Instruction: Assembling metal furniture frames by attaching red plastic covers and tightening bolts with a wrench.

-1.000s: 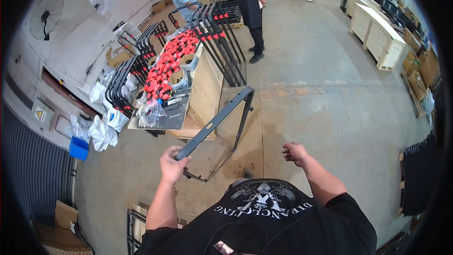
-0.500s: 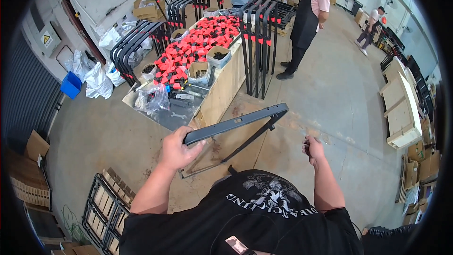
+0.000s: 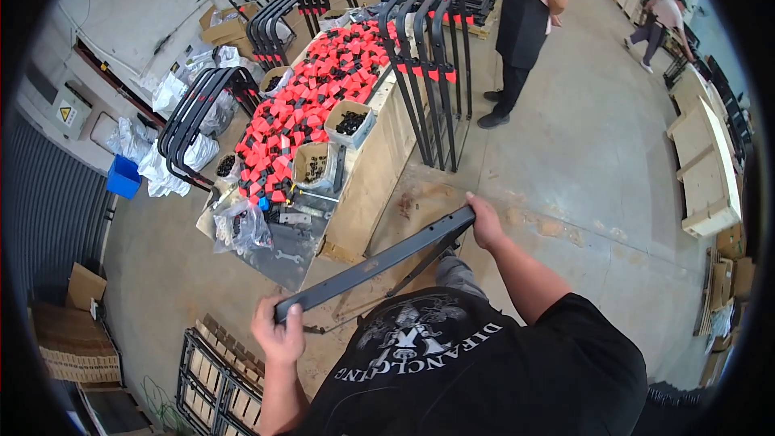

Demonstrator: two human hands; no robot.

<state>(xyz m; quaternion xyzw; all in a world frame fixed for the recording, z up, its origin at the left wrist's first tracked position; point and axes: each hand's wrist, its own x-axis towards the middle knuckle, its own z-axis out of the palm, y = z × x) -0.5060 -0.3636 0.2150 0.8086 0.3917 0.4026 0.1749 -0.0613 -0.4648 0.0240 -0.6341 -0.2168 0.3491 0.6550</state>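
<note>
Held in front of my body is a black metal frame (image 3: 373,266), its long flat bar slanting up from left to right. My left hand (image 3: 278,337) is closed round the bar's lower left end, with the thumb along its side. At the upper right end, my right hand (image 3: 485,224) grips the corner, its fingers partly hidden by the metal. A thinner bar of the frame hangs below, partly covered by my shirt. Beyond it stands a workbench (image 3: 379,202) heaped with red and black plastic pieces (image 3: 303,105).
Open boxes of small black parts (image 3: 350,123) and a wrench (image 3: 289,257) lie on the bench. Bent black tubes (image 3: 440,73) lean against its sides. A person in a dark apron (image 3: 521,24) stands beyond; another bends at far right. Slatted black frames (image 3: 214,379) lie lower left.
My right hand has moved left onto the frame's right corner, where it was apart before. The frame has come lower and nearer my body. My view has shifted, and the far-right person now bends over.
</note>
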